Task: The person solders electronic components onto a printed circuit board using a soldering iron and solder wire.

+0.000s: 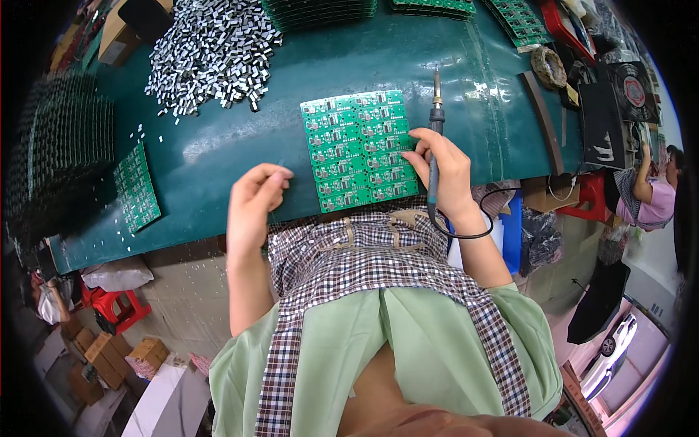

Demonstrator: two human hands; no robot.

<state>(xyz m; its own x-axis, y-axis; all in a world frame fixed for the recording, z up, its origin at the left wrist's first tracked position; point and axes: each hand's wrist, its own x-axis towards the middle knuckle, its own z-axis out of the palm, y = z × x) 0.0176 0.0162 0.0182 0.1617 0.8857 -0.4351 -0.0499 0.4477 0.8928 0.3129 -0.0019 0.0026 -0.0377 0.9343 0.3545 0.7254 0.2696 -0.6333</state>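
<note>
A green circuit board panel (pixel 362 151), made up of repeated small boards, lies on the table in front of me. My right hand (pixel 445 169) holds a soldering iron (pixel 435 127) with its metal tip pointing away from me. The thumb and a finger of that hand reach the panel's right edge. To the left of the panel and apart from it, my left hand (pixel 253 202) has its fingers curled and the fingertips drawn together. Anything between them is too small to make out. The iron's black cable (pixel 466 234) loops round below my right wrist.
A heap of small black-and-silver parts (pixel 215 54) lies at the far left. Racked boards (pixel 69 142) and one smaller panel (pixel 136 188) are on the left. Further panels (pixel 517 20), a tape roll (pixel 548 68) and a dark bar (pixel 542 120) are at the right. Another person (pixel 648 188) sits beyond.
</note>
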